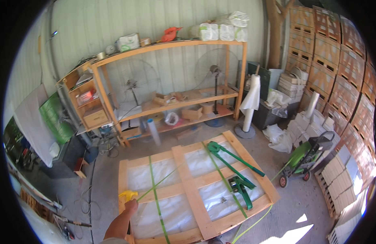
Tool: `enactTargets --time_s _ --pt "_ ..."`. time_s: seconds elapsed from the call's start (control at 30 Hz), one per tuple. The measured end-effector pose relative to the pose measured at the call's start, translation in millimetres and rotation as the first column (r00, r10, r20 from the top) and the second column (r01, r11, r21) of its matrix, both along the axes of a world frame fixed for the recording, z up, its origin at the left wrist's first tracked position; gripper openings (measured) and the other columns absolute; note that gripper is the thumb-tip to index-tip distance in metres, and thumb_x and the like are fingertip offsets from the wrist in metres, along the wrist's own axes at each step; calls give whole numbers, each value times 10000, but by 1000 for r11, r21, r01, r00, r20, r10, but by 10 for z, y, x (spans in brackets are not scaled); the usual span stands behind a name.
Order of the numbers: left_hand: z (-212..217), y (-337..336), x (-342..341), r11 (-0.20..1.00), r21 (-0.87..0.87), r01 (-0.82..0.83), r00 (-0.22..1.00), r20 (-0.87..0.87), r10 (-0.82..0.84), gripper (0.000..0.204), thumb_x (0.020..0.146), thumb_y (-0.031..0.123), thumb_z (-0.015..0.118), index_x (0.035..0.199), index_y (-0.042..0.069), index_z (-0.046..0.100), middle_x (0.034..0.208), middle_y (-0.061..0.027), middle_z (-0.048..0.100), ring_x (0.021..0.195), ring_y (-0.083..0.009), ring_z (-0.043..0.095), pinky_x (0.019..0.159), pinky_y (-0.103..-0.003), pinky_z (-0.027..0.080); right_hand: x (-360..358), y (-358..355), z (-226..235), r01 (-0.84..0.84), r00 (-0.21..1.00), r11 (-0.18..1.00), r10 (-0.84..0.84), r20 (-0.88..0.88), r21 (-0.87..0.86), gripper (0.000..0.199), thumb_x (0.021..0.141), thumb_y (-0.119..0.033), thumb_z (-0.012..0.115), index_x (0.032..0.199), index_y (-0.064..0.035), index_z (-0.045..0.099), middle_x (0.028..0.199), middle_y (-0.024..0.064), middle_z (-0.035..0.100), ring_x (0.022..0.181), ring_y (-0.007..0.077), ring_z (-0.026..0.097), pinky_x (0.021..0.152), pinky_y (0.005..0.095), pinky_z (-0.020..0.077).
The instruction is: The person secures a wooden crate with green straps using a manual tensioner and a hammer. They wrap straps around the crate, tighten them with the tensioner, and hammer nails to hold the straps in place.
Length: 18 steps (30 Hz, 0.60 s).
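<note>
The wooden pallet [196, 191] has open room at 9 o'clock. At 3 o'clock, green strapping tools [232, 171] and a green cart [304, 156] block the way.

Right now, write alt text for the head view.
One hand grips a yellow tool on green plastic strapping across a flat wooden frame wrapped in white plastic. Two green long-handled strapping tools lie on it.

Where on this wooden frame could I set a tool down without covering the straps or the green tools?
The wooden frame has bare white sheeting between the left green strap and the centre plank, and in its near-right panel. The right half is crowded by the long-handled green tools. The left hand holds something yellow at the left edge.
</note>
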<state>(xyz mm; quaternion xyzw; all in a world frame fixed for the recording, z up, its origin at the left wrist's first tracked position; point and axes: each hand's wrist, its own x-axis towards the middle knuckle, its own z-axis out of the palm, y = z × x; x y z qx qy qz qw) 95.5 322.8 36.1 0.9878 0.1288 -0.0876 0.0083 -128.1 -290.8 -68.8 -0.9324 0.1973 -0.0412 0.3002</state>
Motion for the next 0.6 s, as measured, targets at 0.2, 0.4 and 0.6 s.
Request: enactTargets --time_s 0.2,0.4,0.6 --pt "506 680 -811 983 -134 -123 991 26 128 311 908 351 485 915 70 619 856 -195 665 809 -381 653 719 -514 508 204 607 367 -169 980 981 177 -86 101 256 884 -168 533 1032 17 630 901 149 675 797 244 647 709 336 528" --pt "859 1196 -1585 975 -175 -140 990 11 144 364 910 407 475 908 78 631 859 -175 666 829 -386 641 704 -517 496 -90 1201 555 -211 954 944 256 -158 252 275 895 -217 530 1008 11 635 872 134 676 777 223 646 698 328 522" --pt "768 1605 -2507 957 -217 -190 982 -33 187 380 902 415 485 911 72 648 902 -183 664 845 -408 630 732 -514 491 -869 1513 531 -93 958 849 219 -187 519 303 907 -266 526 983 5 639 843 118 677 757 202 646 687 320 516"
